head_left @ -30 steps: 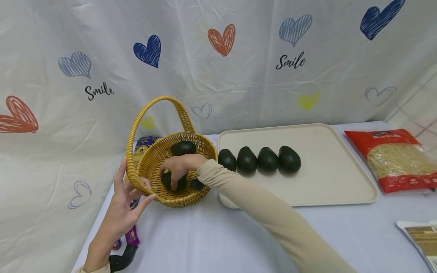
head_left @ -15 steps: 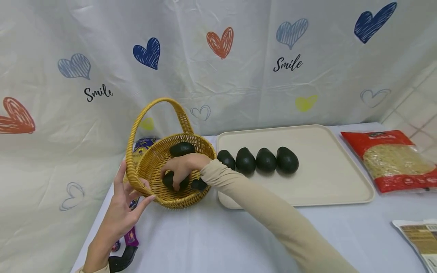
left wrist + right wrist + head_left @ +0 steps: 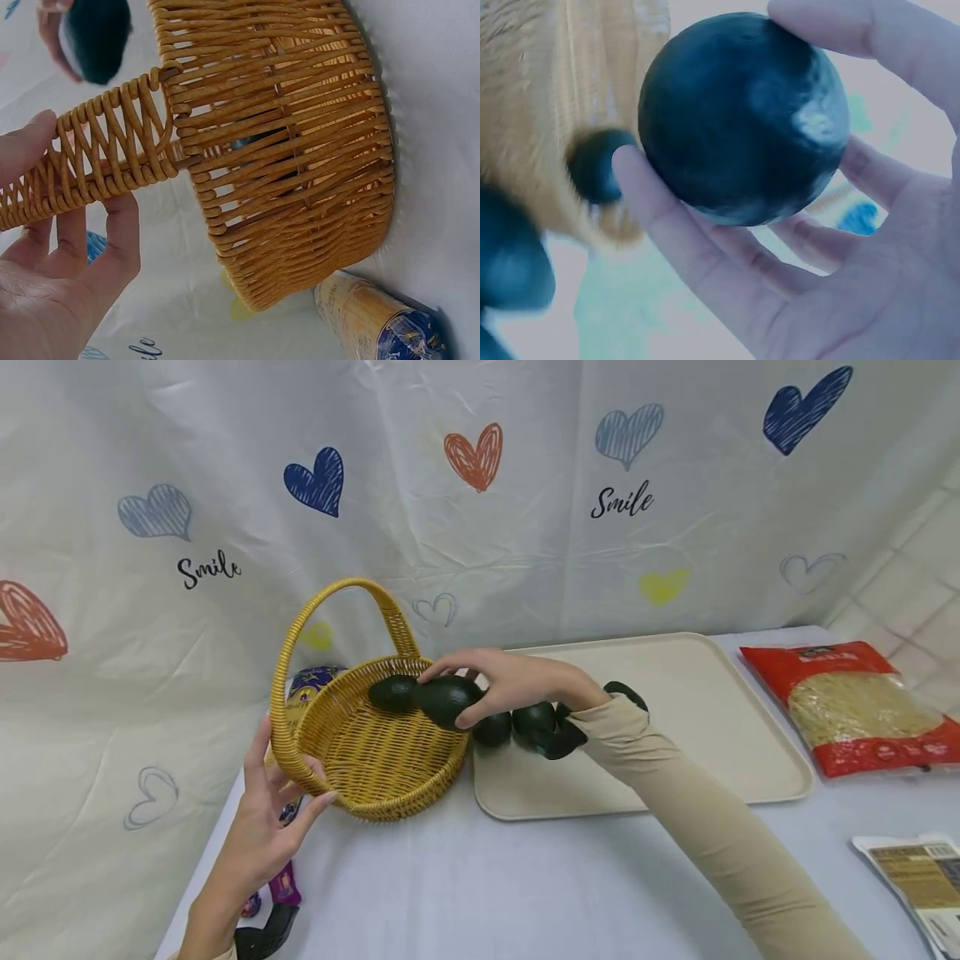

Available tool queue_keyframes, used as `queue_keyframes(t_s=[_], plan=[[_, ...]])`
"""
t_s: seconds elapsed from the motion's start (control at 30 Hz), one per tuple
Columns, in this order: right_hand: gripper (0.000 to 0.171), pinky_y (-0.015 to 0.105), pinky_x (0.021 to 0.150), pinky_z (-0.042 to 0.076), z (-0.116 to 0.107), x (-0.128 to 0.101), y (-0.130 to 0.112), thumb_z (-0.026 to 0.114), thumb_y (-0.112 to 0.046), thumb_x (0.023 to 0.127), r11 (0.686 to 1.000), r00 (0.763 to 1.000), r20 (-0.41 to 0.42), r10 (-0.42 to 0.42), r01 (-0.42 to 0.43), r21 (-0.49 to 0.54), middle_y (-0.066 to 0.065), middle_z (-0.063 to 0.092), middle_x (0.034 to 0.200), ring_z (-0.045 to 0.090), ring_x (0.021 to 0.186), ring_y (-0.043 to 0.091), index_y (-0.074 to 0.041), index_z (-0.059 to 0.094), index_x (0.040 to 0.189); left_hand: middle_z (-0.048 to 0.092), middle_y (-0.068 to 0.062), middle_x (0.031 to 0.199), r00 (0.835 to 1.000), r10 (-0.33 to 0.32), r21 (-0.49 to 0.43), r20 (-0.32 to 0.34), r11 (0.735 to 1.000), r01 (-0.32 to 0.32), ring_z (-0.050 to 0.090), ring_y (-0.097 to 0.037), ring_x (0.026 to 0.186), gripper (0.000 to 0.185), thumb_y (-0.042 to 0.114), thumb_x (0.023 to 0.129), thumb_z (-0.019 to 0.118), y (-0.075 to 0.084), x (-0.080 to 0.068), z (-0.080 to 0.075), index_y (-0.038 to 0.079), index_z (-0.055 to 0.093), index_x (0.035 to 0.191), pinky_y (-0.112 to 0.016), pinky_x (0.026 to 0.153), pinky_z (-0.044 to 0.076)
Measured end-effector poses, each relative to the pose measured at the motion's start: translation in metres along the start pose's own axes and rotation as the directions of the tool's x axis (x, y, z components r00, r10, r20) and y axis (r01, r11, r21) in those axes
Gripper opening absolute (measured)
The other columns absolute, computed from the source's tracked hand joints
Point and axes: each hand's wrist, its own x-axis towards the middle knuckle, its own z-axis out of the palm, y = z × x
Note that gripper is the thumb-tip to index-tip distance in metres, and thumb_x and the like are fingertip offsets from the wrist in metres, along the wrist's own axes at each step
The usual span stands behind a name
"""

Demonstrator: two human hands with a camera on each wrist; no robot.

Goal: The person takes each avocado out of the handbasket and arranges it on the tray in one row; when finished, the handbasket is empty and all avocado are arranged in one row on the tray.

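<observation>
A dark green avocado [image 3: 448, 700] is in my right hand [image 3: 517, 681], over the right rim of the yellow wicker basket [image 3: 420, 793]. In the right wrist view, thumb and fingers curve around this avocado [image 3: 742, 120]. Another avocado [image 3: 393, 693] lies inside the basket at the back. My left hand [image 3: 262, 827] grips the basket's handle low on the left side. Thumb on one face and fingers on the other hold the woven handle [image 3: 105, 142] in the left wrist view. More avocados [image 3: 534, 720] sit in a row on the tray, partly hidden by the right hand and wrist.
The beige tray [image 3: 720, 718] stands right of the basket. Beyond it lies a red bag of pasta [image 3: 862, 706], with a brown and white packet [image 3: 918, 885] nearer the front right. A blue and yellow package [image 3: 375, 322] is behind the basket's left side.
My right hand has lifted an avocado out of the basket's front and carried it up and right to the rim. The left hand stays on the handle.
</observation>
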Motion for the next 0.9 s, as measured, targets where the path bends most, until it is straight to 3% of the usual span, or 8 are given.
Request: queue_keyframes(t_s=[0.17,0.3,0.47,0.67,0.8,0.9], plan=[[0.066,0.045,0.093,0.060,-0.023,-0.063,0.017,0.083,-0.015,0.089,0.994,0.988,-0.136,0.074,-0.062,0.087,0.001,0.056,0.144,0.055,0.126,0.028,-0.021,0.056,0.150,0.061,0.004,0.107,1.000,-0.009,0.009,-0.006,1.000,0.009,0.064,-0.001,0.104,0.131,-0.030,0.073,0.077,0.001,-0.001,0.000,0.006,-0.009,0.165,-0.015,0.099,0.052],[0.063,0.042,0.098,0.058,-0.035,-0.117,0.035,0.082,-0.015,0.092,0.981,0.956,-0.232,0.180,-0.157,0.115,0.003,0.055,0.143,0.055,0.124,0.028,-0.024,0.056,0.149,0.062,0.003,0.108,1.000,0.000,0.011,-0.011,1.000,0.000,0.065,-0.002,0.105,0.131,-0.030,0.073,0.077,0.001,-0.001,0.000,0.006,-0.009,0.165,-0.015,0.100,0.051],[0.064,0.036,0.087,0.059,-0.044,-0.179,0.057,0.082,-0.015,0.092,0.948,0.872,-0.378,0.312,-0.311,0.065,0.004,0.056,0.144,0.061,0.114,0.027,-0.024,0.056,0.150,0.061,0.005,0.108,1.000,-0.005,0.017,-0.017,1.000,0.006,0.064,-0.002,0.105,0.132,-0.032,0.071,0.076,0.001,-0.002,0.001,0.006,-0.009,0.165,-0.014,0.100,0.051],[0.065,0.049,0.091,0.046,-0.047,-0.231,0.086,0.079,-0.020,0.095,0.889,0.782,-0.452,0.430,-0.453,0.062,0.011,0.052,0.146,0.064,0.105,0.008,-0.024,0.049,0.153,0.060,0.003,0.106,1.000,-0.019,0.026,-0.023,0.999,0.020,0.063,-0.004,0.104,0.133,-0.035,0.070,0.074,0.004,-0.004,0.002,0.006,-0.011,0.164,-0.014,0.101,0.050],[0.067,0.051,0.089,0.046,-0.041,-0.248,0.103,0.076,-0.026,0.097,0.846,0.735,-0.452,0.506,-0.525,0.093,0.022,0.047,0.149,0.061,0.114,0.023,-0.018,0.044,0.156,0.059,0.006,0.106,1.000,-0.004,0.026,-0.026,1.000,0.004,0.062,0.000,0.106,0.134,-0.036,0.068,0.074,0.003,-0.003,0.003,0.005,-0.010,0.164,-0.014,0.100,0.050],[0.070,0.045,0.086,0.048,-0.034,-0.254,0.115,0.075,-0.029,0.099,0.817,0.699,-0.452,0.554,-0.562,0.132,0.027,0.044,0.149,0.056,0.119,0.038,-0.012,0.040,0.157,0.060,0.004,0.106,1.000,0.015,0.023,-0.025,1.000,-0.014,0.062,-0.001,0.106,0.133,-0.036,0.068,0.074,0.002,-0.002,0.004,0.004,-0.009,0.164,-0.014,0.100,0.051]])
